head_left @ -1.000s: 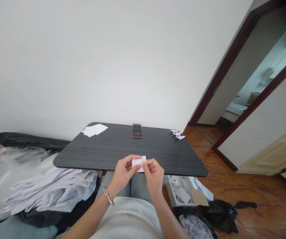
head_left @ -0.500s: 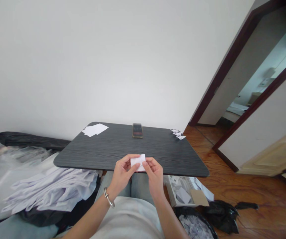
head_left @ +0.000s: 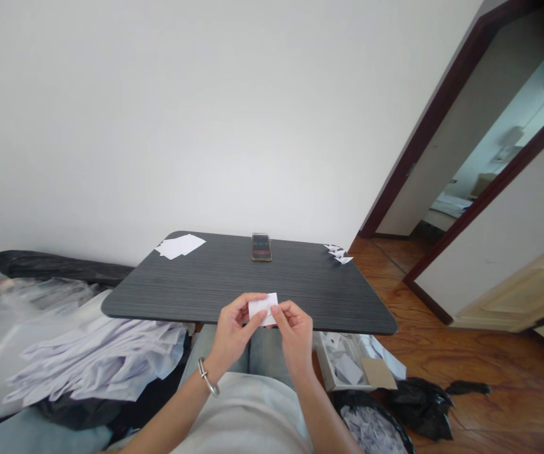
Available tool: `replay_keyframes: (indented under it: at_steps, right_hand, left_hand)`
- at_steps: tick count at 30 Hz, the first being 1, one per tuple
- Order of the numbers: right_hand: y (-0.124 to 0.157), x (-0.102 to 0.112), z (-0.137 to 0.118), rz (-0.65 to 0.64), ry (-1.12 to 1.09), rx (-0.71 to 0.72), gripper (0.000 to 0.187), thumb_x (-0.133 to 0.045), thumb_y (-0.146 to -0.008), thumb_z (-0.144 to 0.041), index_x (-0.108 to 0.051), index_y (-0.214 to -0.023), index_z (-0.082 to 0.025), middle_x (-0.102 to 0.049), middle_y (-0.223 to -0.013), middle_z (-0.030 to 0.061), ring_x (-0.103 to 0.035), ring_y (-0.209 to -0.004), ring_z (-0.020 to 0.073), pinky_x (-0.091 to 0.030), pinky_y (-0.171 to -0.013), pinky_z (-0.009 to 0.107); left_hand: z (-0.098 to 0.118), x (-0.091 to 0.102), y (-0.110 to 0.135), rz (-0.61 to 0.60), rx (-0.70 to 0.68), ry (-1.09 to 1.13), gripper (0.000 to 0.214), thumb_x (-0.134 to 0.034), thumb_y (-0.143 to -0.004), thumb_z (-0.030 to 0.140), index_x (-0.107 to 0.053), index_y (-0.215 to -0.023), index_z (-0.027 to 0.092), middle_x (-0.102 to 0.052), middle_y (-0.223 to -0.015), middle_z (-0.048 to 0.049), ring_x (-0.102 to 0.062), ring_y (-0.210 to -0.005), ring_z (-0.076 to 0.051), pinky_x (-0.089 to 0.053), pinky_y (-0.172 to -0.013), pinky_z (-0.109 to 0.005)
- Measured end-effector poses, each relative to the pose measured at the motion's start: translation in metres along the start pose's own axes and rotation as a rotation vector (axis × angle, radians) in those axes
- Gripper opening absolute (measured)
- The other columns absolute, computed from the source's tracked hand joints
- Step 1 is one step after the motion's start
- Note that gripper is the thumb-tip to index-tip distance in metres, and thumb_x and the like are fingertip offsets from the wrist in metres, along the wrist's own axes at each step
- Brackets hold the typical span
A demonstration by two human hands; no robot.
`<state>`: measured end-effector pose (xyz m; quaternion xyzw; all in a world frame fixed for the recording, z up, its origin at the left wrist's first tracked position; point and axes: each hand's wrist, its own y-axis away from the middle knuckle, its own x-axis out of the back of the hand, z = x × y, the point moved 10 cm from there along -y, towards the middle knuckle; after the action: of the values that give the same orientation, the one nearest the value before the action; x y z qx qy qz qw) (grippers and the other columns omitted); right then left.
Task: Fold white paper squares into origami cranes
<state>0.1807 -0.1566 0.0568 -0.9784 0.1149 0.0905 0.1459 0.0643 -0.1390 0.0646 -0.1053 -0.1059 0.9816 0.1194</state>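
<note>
A small white piece of paper is pinched between both my hands just above the near edge of the dark wood-grain table. My left hand, with a metal bangle on its wrist, grips the paper's left side with thumb and fingers closed. My right hand pinches the paper's right edge. Both hands hover over my lap.
A stack of white paper squares lies at the table's far left, a phone at the far middle, folded paper pieces at the far right. Loose sheets pile up left; a cardboard box and black bag of paper sit on the floor right.
Both hands and the paper have lifted slightly and barely shifted; the grip is the same.
</note>
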Motion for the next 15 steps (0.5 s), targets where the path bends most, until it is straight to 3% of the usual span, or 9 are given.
replay_keyframes:
  at_steps: [10, 15]
  right_hand:
    - [0.004, 0.003, -0.008, 0.013, 0.057, 0.071, 0.020, -0.056, -0.076, -0.031, -0.055, -0.062, -0.016, -0.053, -0.051, -0.0028, -0.050, -0.047, 0.0103, -0.041, -0.046, 0.021]
    - [0.005, 0.000, -0.012, -0.024, 0.029, 0.088, 0.019, -0.054, -0.077, -0.030, -0.058, -0.065, -0.016, -0.055, -0.053, -0.0018, -0.051, -0.048, 0.0109, -0.043, -0.048, 0.022]
  left_hand:
    - [0.010, -0.003, 0.001, -0.022, -0.038, -0.017, 0.030, -0.064, -0.070, 0.023, -0.057, -0.098, 0.015, -0.063, -0.088, -0.0058, -0.058, -0.075, -0.015, -0.049, -0.064, -0.023]
    - [0.014, 0.000, 0.003, 0.004, -0.062, -0.032, 0.029, -0.064, -0.070, 0.024, -0.057, -0.096, 0.014, -0.062, -0.081, -0.0050, -0.057, -0.071, -0.014, -0.048, -0.063, -0.022]
